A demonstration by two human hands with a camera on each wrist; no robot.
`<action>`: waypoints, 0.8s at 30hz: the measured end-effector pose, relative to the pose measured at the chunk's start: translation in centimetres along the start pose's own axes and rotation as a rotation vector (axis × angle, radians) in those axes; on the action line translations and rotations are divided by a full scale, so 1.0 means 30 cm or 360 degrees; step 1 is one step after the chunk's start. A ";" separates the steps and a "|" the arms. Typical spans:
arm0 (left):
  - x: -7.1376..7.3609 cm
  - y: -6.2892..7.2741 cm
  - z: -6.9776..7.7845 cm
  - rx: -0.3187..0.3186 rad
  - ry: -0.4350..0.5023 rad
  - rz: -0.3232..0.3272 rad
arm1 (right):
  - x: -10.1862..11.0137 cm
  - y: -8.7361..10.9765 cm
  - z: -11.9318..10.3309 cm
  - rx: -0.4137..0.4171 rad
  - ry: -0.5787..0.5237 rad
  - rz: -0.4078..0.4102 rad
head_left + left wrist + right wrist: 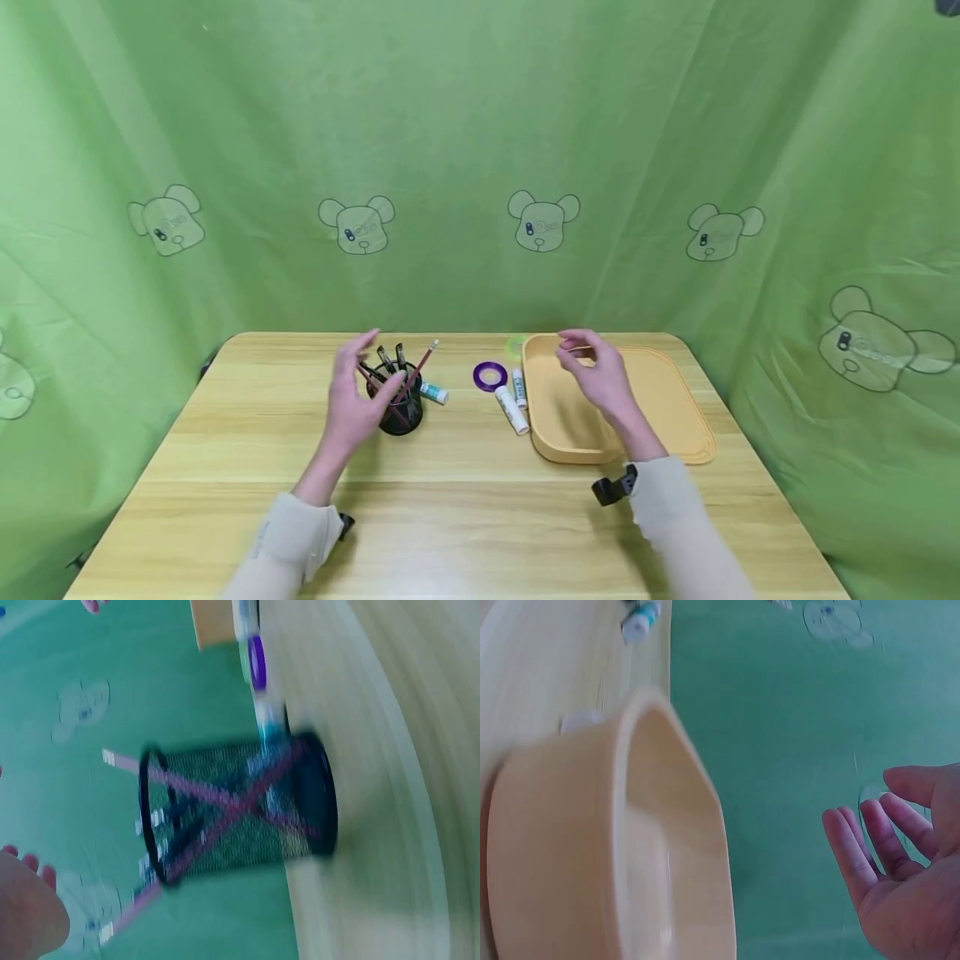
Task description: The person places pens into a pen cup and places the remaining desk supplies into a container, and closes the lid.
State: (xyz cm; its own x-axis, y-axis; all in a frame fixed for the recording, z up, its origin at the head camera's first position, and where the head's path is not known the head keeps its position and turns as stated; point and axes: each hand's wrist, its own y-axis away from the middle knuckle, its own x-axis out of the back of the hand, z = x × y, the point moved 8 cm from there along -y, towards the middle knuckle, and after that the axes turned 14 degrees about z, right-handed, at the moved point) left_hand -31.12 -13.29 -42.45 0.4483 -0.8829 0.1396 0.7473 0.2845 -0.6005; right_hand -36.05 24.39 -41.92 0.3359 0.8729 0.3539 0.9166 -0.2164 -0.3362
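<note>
My left hand (354,404) is beside a black mesh pen holder (402,417), its fingers spread and loosely bent. In the left wrist view a gap shows between that hand (31,911) and the holder's rim. Two red pencils (199,791) cross inside the mesh, along with several dark pens or cutters (401,357). Over the pale orange bin (573,456) hovers my right hand (602,375), nothing in its grasp. Its fingers (847,847) are slightly bent, with the thumb apart from them, in the right wrist view.
A teal-and-white glue stick (435,393) lies right of the pen holder. Two white glue sticks, the nearer one (512,410) longer, lie by the bin's left side. Close by are a purple ribbon roll (490,377) and a green roll (515,345). An orange lid (671,400) lies at right.
</note>
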 end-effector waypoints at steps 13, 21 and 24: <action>-0.410 0.183 -0.041 0.0183 0.0087 -0.0607 | 0.230 -0.008 0.175 -0.0069 0.0214 0.0174; -0.563 0.281 -0.143 0.0556 0.0065 -0.0836 | 0.274 0.002 0.289 -0.0143 0.0332 0.0170; -0.597 0.294 -0.164 0.0661 0.0033 -0.0867 | 0.274 0.007 0.324 -0.0166 0.0355 0.0146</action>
State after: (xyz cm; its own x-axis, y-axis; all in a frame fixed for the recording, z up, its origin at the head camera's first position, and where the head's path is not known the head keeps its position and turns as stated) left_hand -34.97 3.18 -54.12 -0.0514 -0.9466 0.3184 0.9916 -0.0864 -0.0966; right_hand -35.21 35.78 -47.56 0.4475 0.7320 0.5136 0.8936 -0.3442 -0.2881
